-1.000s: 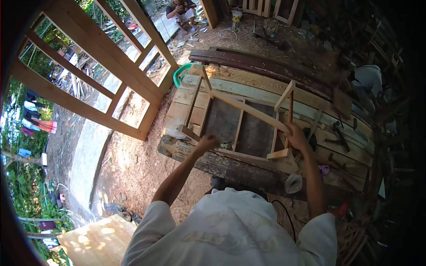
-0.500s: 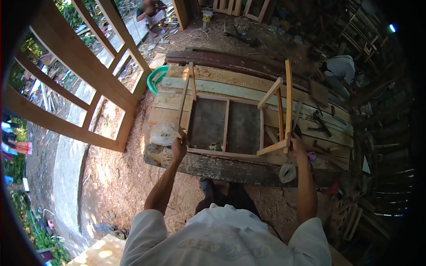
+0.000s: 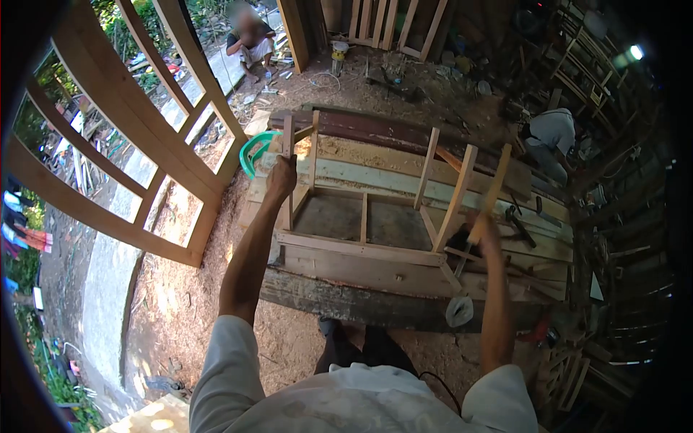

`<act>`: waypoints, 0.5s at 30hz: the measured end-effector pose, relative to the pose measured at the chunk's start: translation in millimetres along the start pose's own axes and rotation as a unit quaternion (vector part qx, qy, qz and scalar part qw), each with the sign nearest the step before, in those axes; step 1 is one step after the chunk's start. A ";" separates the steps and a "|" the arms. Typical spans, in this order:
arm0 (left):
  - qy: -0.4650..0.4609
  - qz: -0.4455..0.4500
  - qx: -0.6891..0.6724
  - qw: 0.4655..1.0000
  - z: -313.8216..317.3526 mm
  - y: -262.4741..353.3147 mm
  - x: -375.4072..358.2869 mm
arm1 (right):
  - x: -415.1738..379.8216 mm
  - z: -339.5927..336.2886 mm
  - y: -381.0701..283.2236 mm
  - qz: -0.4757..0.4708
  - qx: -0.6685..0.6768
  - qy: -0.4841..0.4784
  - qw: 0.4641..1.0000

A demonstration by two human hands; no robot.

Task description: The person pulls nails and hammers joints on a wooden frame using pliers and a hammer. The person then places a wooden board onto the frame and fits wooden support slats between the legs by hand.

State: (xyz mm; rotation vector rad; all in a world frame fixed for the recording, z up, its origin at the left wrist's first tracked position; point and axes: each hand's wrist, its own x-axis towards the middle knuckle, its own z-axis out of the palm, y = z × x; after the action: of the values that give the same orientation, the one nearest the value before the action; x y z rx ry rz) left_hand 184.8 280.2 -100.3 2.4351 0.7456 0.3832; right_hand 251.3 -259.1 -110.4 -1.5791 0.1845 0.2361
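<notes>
door frame: big slatted timber panel (image 3: 144, 137), leaning upright at far left, well apart from the work
green basin: plastic rim (image 3: 253, 148) showing just beside the surface's left end
left hand: (image 3: 281, 177) fist wrapped around the top of the left post (image 3: 289, 155) of the wooden frame; grip holding that post
wooden frame: small chair-like skeleton of thin rails (image 3: 361, 249), standing on the plank surface (image 3: 375, 173), posts up, front rail nearest the person; sits between both hands
middle posts: two slim uprights (image 3: 426, 169), tilted slightly, joined to the low rails
right hand: (image 3: 487, 231) blurred, wrapped on the right-hand slat (image 3: 494, 191); grip looks to be holding that slat, though fingers are too smeared to tell how tight
handling: judged light, stiff, thin-sectioned; joints probably the weak spot, so racking or twisting could loosen them. Bare sawn wood, not slippery, splinters likely. Best hold looks like the corner posts near a joint, one each side, not mid-rail
tools: dark hammer-like tools (image 3: 516, 220) lying on the planks right of the frame
co-worker: a person in light shirt (image 3: 552, 133) bent over at far right, well apart
other person: seated figure (image 3: 249, 40) at top left, beyond the surface
ground: sawdust and dirt (image 3: 202, 289) below the surface
</notes>
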 end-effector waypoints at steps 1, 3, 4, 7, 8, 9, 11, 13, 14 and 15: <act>0.001 0.006 0.000 1.000 2.7 4.2 15.2 | -16.0 5.8 20.6 -0.046 -0.075 0.018 0.996; 0.033 0.040 -0.034 0.998 21.2 3.9 46.4 | -21.8 26.0 46.0 -0.034 -0.151 -0.023 0.988; -0.017 0.021 -0.070 0.997 12.4 16.7 50.5 | -24.1 40.1 46.5 -0.032 -0.152 -0.023 0.988; 0.160 0.130 0.039 0.978 34.5 7.3 62.0 | -21.9 60.8 36.1 -0.085 -0.131 -0.019 0.988; 0.198 0.114 -0.019 0.973 13.6 38.2 24.1 | -13.1 63.8 31.5 -0.095 -0.112 -0.005 0.989; 0.234 0.090 -0.054 0.967 12.1 37.2 4.7 | -6.3 67.0 30.6 -0.103 -0.091 0.012 0.990; 0.235 -0.019 -0.015 0.972 22.5 12.5 -31.6 | 14.4 63.5 33.3 -0.098 -0.100 -0.002 0.990; 0.182 -0.091 0.072 0.976 27.9 -24.3 -53.5 | 29.3 58.8 29.5 -0.097 -0.115 -0.007 0.989; 0.176 -0.062 0.014 0.982 33.1 -50.2 -55.3 | 36.2 59.7 22.9 -0.092 -0.090 -0.013 0.992; 0.076 -0.129 -0.158 0.976 29.6 -44.7 -55.9 | 41.9 57.3 20.7 -0.088 -0.065 -0.018 0.994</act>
State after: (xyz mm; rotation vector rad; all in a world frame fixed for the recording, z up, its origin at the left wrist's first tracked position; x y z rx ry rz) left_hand 133.1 265.6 -156.1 1.9995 0.9736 0.5425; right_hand 284.2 -201.0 -142.1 -1.7077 0.0010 0.1420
